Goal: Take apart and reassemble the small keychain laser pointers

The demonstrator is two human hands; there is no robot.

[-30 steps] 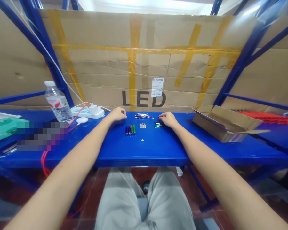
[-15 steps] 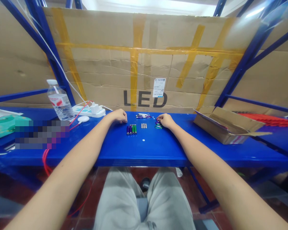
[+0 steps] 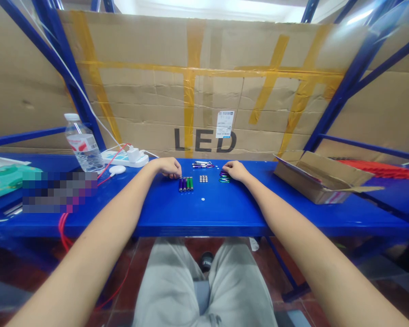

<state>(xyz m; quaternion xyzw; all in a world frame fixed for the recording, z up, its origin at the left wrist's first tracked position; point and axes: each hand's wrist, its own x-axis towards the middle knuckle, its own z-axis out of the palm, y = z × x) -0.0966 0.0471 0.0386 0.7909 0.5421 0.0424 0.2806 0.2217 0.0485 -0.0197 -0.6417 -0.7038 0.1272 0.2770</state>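
My left hand (image 3: 170,168) rests on the blue table with its fingers curled. Its fingertips are at the upper end of the leftmost purple tube (image 3: 181,184) in a short row with green tubes (image 3: 190,184). Whatever those fingers pinch, if anything, is too small to make out. On the other side, my right hand (image 3: 236,170) bends its fingers down onto a small pile of purple and green carabiners (image 3: 225,178), closed on a purple one. Between the hands lie several button cells (image 3: 203,179) in a block, and behind them silver and purple pen-like pieces (image 3: 202,165).
A small white disc (image 3: 203,199) lies near the table's front. An open cardboard box (image 3: 322,179) stands at the right. On the left are a water bottle (image 3: 83,145), a power strip (image 3: 122,158), a white round puck (image 3: 117,170) and red cables (image 3: 64,231). Large cardboard (image 3: 150,104) walls the back.
My left hand has shifted slightly, its fingertips now down at the tubes' upper end. My right hand has lowered a little over the carabiners, which lie flatter.
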